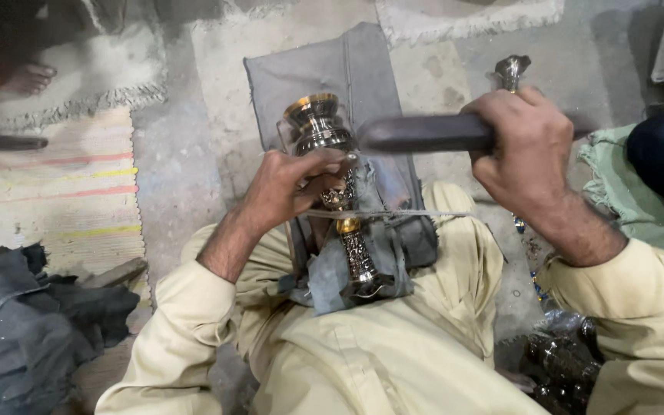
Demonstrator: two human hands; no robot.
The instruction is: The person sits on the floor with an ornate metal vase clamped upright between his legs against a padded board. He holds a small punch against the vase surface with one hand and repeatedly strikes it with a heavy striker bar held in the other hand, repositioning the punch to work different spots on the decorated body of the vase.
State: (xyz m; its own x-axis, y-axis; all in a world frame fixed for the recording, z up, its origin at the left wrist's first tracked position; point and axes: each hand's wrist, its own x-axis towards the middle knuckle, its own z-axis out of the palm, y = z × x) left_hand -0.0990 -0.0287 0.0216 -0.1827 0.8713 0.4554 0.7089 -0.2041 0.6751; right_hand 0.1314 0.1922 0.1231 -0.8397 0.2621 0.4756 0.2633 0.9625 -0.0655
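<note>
A: Metal stem [345,223], silver with brass-coloured bands and a flared cup at its top, lies along our lap, its cup pointing to twelve o'clock and its foot at six. We start at nine o'clock: a striped mat [63,192] and a heap of dark cloth [24,323] lie on the floor, well apart from the work.

B: Moving rightward, our left hand [286,188] is closed around the stem's neck just below the cup, pinning it against the grey pad [347,77] beneath.

A: A thin cord [393,214] crosses the stem at about its middle; grey cloth wraps the foot.

B: At two o'clock our right hand [524,146] is clenched on the handle of a dark, blunt bar tool [424,132], whose tip sits just beside the cup and our left fingers.

A: We judge the step in hand to be working the neck with the tool's tip. Any next stroke calls for a steady left grip and a tip kept off the fingers.

B: Behind the right hand, a second metal piece [511,71] stands upright.
</note>
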